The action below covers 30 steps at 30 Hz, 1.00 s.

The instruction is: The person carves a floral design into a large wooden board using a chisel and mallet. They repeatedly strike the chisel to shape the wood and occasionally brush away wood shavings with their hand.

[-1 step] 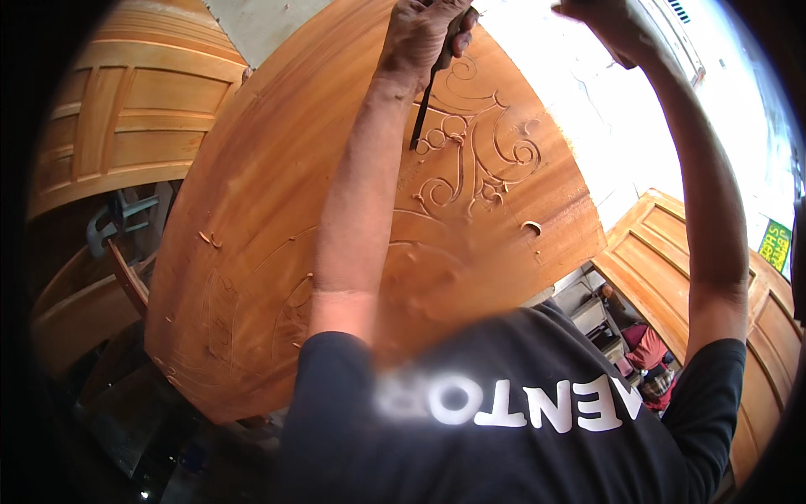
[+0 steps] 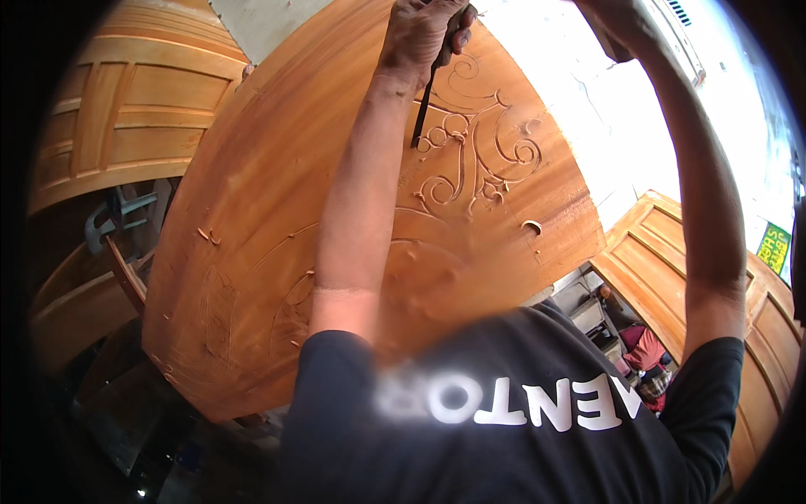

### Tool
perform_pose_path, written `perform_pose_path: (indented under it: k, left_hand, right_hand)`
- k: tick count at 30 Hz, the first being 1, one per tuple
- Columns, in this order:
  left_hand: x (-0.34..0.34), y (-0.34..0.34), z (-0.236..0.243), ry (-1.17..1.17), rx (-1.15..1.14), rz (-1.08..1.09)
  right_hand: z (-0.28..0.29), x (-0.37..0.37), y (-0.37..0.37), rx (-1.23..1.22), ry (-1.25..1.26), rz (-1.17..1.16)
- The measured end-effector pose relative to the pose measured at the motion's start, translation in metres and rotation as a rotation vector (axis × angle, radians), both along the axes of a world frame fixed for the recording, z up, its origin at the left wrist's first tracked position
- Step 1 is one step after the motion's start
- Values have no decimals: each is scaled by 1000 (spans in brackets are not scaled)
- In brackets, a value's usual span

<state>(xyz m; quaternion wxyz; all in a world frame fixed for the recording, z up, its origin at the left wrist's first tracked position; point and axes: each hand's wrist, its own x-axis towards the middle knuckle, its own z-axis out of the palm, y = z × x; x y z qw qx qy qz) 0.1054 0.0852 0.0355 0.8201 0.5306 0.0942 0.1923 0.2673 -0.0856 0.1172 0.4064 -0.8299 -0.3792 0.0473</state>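
My left hand [image 2: 420, 38], at the top of the view, is closed around the dark handle of a carving chisel [image 2: 423, 113]. The thin black blade points down, its tip at the edge of a small carved ring on a large wooden panel [image 2: 277, 176]. Raised scrolls and rings [image 2: 462, 151] surround the tip. Up at the right, above bright glare, my right hand [image 2: 625, 23] is closed on a brown wooden block [image 2: 611, 46]. The upper frame edge cuts off part of that hand and block, so the block's full shape is hidden.
Curled wood shavings [image 2: 531, 227] lie on the panel. Panelled wooden doors [image 2: 151, 113] stand at the left, with another door [image 2: 651, 244] at the right. A grey clamp [image 2: 113, 218] is below the left doors. Red cloth [image 2: 645, 349] shows near my right arm.
My right hand and the wooden block have shifted slightly up and left. The left hand and the chisel stay almost in place at the carved ring.
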Motion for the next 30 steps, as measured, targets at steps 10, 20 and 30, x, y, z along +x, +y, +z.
perform_pose_path:
  k: [10, 20, 30]
  left_hand:
    - [-20, 25, -10, 88, 25, 399]
    - [-54, 40, -15, -16, 32, 749]
    - [-147, -13, 50, -68, -2, 908]
  right_hand:
    - [3, -7, 83, -87, -139, 329]
    - [14, -17, 163, 71, -233, 551]
    - [16, -109, 123, 65, -218, 730]
